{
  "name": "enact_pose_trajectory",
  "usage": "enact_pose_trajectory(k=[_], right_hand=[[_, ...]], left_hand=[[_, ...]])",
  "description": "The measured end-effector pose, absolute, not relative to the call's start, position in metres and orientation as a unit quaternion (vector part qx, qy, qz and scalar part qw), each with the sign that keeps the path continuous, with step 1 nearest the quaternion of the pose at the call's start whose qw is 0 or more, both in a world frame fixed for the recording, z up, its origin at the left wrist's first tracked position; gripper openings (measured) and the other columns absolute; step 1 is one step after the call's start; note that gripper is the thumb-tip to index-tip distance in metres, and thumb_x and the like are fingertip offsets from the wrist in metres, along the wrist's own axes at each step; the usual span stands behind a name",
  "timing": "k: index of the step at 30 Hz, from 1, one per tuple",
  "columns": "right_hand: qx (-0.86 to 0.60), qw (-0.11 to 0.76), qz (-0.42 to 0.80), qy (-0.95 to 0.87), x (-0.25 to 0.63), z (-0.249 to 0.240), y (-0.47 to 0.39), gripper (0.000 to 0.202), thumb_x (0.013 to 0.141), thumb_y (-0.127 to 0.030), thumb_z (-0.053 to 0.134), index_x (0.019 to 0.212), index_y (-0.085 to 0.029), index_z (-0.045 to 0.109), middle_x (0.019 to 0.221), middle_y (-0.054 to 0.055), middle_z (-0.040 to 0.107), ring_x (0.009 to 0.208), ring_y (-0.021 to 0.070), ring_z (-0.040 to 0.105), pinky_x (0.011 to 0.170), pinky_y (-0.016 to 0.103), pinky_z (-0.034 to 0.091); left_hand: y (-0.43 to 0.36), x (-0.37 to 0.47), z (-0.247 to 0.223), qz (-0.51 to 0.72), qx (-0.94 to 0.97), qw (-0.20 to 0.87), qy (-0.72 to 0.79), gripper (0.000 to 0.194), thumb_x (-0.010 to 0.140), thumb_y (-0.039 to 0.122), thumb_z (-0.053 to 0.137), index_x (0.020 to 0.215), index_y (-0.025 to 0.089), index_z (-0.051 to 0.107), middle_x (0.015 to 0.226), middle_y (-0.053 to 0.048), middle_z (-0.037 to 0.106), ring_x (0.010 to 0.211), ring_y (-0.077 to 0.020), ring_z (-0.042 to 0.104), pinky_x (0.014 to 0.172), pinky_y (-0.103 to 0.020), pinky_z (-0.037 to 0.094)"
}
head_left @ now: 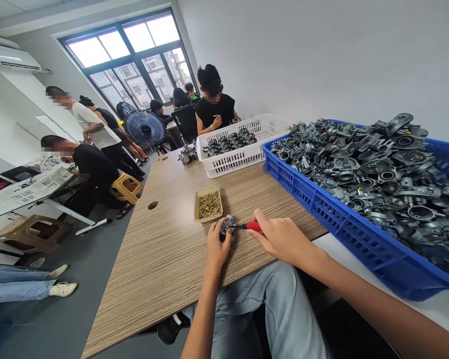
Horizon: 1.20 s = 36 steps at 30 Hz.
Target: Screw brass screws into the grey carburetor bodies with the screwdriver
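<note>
My left hand point(218, 248) is closed around a small grey metal casting point(227, 224), holding it on the wood-grain table point(164, 259). In my right hand point(282, 238) is a screwdriver point(253, 226) with a red handle, lying nearly level. Its dark shaft points left and meets the casting; the exact contact spot is too small to make out. Just beyond my left hand stands a small cream tray point(196, 213) of little brass screw-like pieces point(210, 205).
To the right, a blue crate point(322, 219) is heaped with grey castings point(359, 164). Behind it, a white crate point(220, 169) holds more parts, and a person point(215, 107) sits there. Loose castings point(188, 153) lie beside it. A fan point(145, 128) and other people are further back.
</note>
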State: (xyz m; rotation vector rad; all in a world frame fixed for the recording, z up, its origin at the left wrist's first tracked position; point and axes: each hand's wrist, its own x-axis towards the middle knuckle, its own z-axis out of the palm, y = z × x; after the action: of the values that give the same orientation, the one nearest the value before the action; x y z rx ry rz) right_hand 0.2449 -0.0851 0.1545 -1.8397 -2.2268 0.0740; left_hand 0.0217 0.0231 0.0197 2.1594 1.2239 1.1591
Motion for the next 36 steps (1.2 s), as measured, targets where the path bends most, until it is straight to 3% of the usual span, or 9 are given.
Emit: enact_pose_trajectory(k=[36], right_hand=[[-0.630,0.139,0.043,-0.763,0.2462,0.1529,-0.0832,0.022,0.115,-0.040,0.048,0.121,-0.020,0.045,0.091,0.005,0.080,0.079,0.0264,0.079,0.057,0.032,0.023]], left_hand=[[0.0221,0.0215,0.0225,0.414,0.769,0.210,0.440,0.036,0.106,0.032,0.056,0.139,0.023,0.066,0.131,-0.012,0.069,0.122,-0.0275,0.065,0.111,-0.045,0.050]])
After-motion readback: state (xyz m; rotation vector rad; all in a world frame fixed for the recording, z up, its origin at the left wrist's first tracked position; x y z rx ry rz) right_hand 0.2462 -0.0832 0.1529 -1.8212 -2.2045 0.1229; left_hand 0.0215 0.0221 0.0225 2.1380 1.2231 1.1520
